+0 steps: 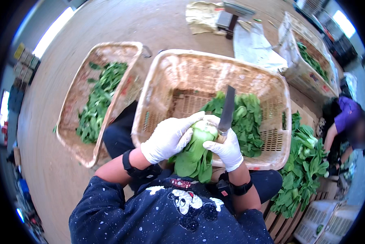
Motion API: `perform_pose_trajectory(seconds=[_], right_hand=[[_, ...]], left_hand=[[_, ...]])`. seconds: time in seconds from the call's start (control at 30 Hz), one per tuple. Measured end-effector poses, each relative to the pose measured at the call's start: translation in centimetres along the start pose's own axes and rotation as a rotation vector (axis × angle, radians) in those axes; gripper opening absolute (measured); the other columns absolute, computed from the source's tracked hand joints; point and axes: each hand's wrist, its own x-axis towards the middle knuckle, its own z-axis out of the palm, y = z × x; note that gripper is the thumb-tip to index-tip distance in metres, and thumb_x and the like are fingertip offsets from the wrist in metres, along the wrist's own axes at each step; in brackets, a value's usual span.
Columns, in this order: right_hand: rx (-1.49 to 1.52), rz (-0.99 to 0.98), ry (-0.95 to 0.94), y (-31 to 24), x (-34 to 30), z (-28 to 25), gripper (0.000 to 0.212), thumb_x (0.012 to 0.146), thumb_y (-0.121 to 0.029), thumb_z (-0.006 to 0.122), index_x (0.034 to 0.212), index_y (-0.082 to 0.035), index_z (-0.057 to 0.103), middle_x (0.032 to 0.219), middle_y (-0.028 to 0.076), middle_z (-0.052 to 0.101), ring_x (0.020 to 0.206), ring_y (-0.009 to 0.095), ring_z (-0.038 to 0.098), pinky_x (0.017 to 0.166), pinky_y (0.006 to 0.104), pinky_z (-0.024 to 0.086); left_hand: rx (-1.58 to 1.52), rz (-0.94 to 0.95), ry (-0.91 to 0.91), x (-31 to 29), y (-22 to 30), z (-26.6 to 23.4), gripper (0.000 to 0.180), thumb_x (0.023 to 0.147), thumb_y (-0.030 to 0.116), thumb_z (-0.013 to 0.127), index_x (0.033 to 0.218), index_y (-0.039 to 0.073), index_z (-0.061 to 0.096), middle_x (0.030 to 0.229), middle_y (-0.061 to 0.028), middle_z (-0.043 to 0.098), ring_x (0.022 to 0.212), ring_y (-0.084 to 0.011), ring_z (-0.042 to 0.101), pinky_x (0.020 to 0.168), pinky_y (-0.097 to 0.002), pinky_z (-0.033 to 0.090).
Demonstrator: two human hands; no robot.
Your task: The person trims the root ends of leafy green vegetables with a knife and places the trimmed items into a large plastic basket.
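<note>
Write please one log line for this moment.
left hand: holds bok choy | right hand: holds knife, blade up | behind: basket with greens

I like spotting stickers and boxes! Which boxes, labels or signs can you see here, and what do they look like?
Small label: red, on the black band on the right wrist.
Stacked boxes: far left edge by the bright window, yellow, grey and green blocks.
Red patches: on the side of the lined basket at upper right, too small to make out.
Crumpled bag: top middle on the floor, tan and wrinkled.
No screens in view.
</note>
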Motion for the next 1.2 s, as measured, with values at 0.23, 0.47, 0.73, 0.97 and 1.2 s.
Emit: perform_pose_trajectory(seconds=[0.23, 0.47, 0.73, 0.97, 1.2], right_hand=[[0.026, 0.160, -0.279, 2.9, 2.9, 6.9, 0.090, 0.064, -0.011, 0.086, 0.140, 0.001, 0.039, 0.126, 0.014, 0.058, 0.116, 0.022, 0.056, 0.100, 0.0355, 0.046], [-0.203, -0.083, -0.538, 5.9, 6.7, 16.1, 0.068, 0.074, 0.004, 0.077, 0.134, 0.000, 0.046, 0.134, 0.011, 0.051, 0.123, 0.019, 0.050, 0.104, 0.0336, 0.041], [-1.336, -1.169, -0.485, 5.0, 10.9, 21.1, 0.048, 0.070, -0.009, 0.070, 0.117, -0.016, 0.065, 0.067, 0.001, 0.054, 0.058, 0.018, 0.057, 0.051, 0.0323, 0.047], [-1.521, -1.158, -0.540, 8.8, 13.5, 23.1, 0.036, 0.076, -0.013, 0.062, 0.112, -0.018, 0.062, 0.064, -0.001, 0.044, 0.056, 0.015, 0.052, 0.048, 0.0301, 0.043], [-1.766, -0.365, -0.021, 6.1, 21.6, 29.0, 0.015, 0.090, -0.025, 0.058, 0.088, -0.012, 0.065, 0.082, 0.012, 0.069, 0.071, 0.026, 0.068, 0.059, 0.0356, 0.052]], left_hand=[[0.402, -0.534, 0.577, -9.6, -5.0, -14.0, 0.042, 0.088, 0.015, 0.060, 0.127, 0.004, 0.053, 0.114, -0.0171, 0.061, 0.104, -0.0271, 0.059, 0.089, -0.0375, 0.047], [-0.889, -0.242, 0.300, -14.8, -3.0, -8.1, 0.083, 0.066, 0.017, 0.086, 0.137, 0.004, 0.044, 0.134, -0.0061, 0.049, 0.123, -0.0162, 0.045, 0.106, -0.0328, 0.034], [-0.396, -0.375, 0.892, -18.8, -5.3, -9.8, 0.057, 0.068, 0.013, 0.083, 0.115, 0.003, 0.053, 0.107, -0.0067, 0.062, 0.098, -0.0140, 0.059, 0.088, -0.0313, 0.049], [-0.177, -0.444, 1.074, -20.4, -6.8, -9.6, 0.051, 0.064, 0.016, 0.083, 0.106, 0.003, 0.057, 0.096, -0.0088, 0.065, 0.086, -0.0207, 0.065, 0.078, -0.0336, 0.052], [-0.234, -0.588, 1.268, -22.0, -7.9, -12.1, 0.069, 0.070, 0.013, 0.084, 0.125, 0.001, 0.044, 0.109, -0.0072, 0.062, 0.096, -0.0137, 0.061, 0.086, -0.0292, 0.051]])
